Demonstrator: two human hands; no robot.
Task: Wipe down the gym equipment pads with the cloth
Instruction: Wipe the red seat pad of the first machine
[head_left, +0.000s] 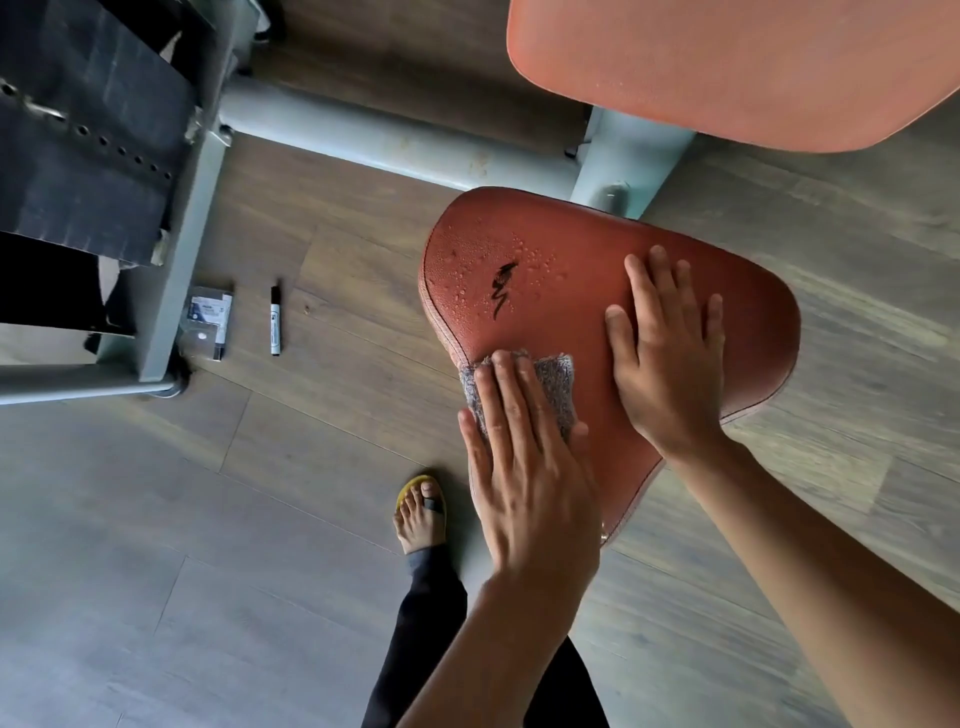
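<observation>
A red-brown seat pad (561, 244) fills the middle of the view, with water droplets and a black marker scribble (503, 288) on its upper left part. A grey cloth (556, 376) lies on the pad's near left edge. My left hand (524, 467) presses flat on the cloth, fingers stretched forward. My right hand (667, 358) rests flat on the pad to the right of the cloth, holding nothing. A second, lighter orange pad (727, 67) sits at the upper right, also beaded with droplets.
The grey metal machine frame (363, 137) runs behind the pads and down the left side. A black marker pen (275, 322) and a small packet (208, 322) lie on the wooden floor. My sandalled foot (421, 512) stands beside the pad.
</observation>
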